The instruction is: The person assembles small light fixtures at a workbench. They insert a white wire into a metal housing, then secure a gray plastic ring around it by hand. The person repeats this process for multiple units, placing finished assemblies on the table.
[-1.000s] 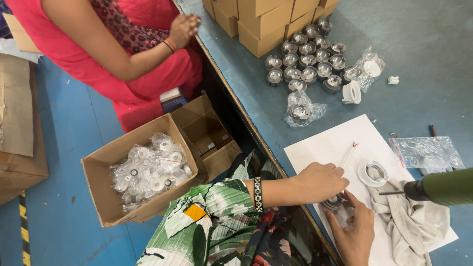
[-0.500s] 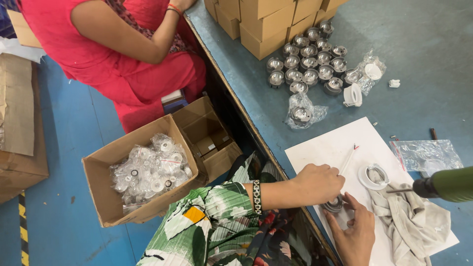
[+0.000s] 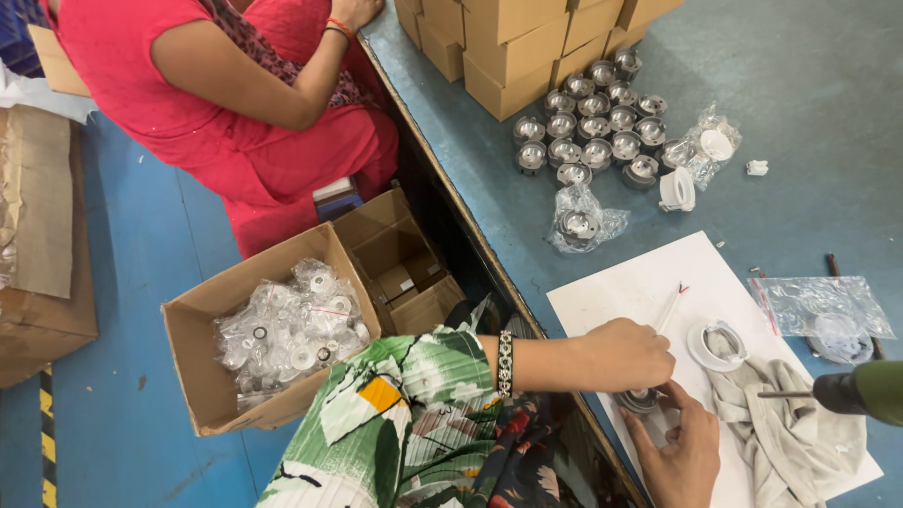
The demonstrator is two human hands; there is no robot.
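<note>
My left hand (image 3: pixel 623 353), with a beaded bracelet on the wrist and a green floral sleeve, is closed over a small round metal part (image 3: pixel 641 401) on a white sheet (image 3: pixel 616 296). My right hand (image 3: pixel 679 453) comes up from the bottom edge, and its fingers grip the same part from below. A white ring-shaped part (image 3: pixel 715 343) lies just right of my hands, next to a grey cloth (image 3: pixel 785 433). From the right edge a green power screwdriver (image 3: pixel 861 390) points its bit toward the cloth; whoever holds it is out of view.
Several round metal parts (image 3: pixel 593 127) stand in rows on the blue table (image 3: pixel 828 113), beside stacked cardboard boxes (image 3: pixel 513 47) and plastic bags (image 3: pixel 818 306). On the floor, an open carton (image 3: pixel 193 376) holds bagged parts. A person in red (image 3: pixel 188 103) sits at the far left.
The person in red has lifted a hand up toward the table's far corner. My hands have stayed on the part. The screwdriver has drifted slightly right.
</note>
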